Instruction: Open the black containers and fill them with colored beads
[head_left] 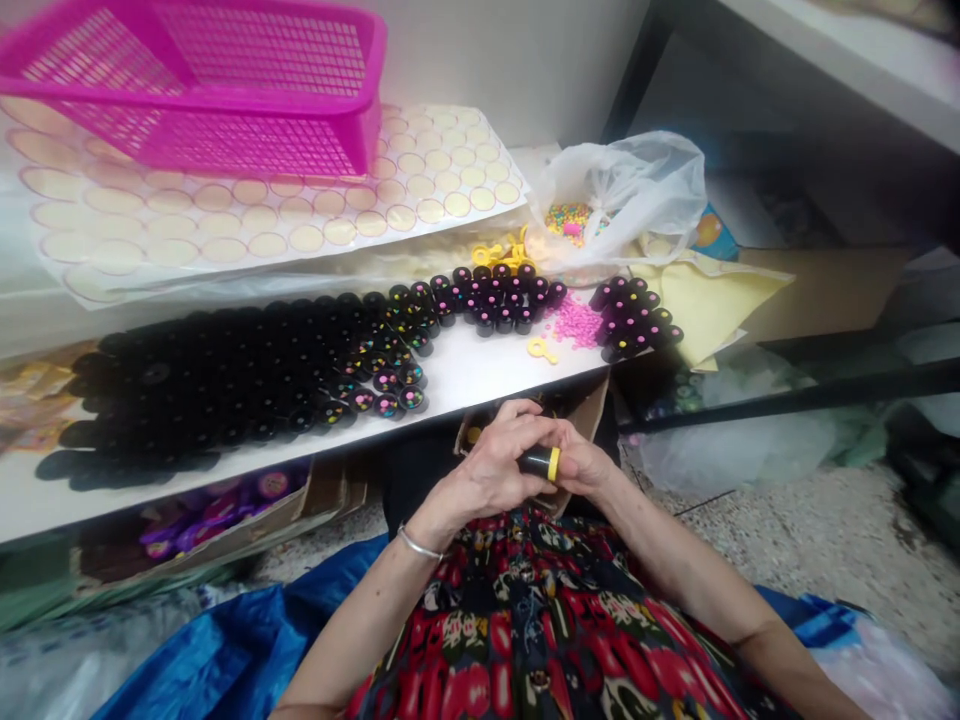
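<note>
Over my lap, my left hand (491, 470) grips a small black cylinder (536, 462) with a yellow ring cap (553, 464) on its right end. My right hand (585, 465) pinches that yellow end, so both hands meet around the piece. On the low white table (480, 375) in front of me lie many more black cylinders (225, 375) in packed rows, some showing coloured beads inside. Loose yellow rings (501, 254) and a small heap of pink beads (576, 322) lie further right.
A pink plastic basket (202, 85) sits on sheets of round stickers (270, 205) at the back. A clear bag of coloured beads (600, 205) stands at the right. Under the table is a cardboard box (225, 520). Blue plastic sheet (240, 640) covers the floor by my knees.
</note>
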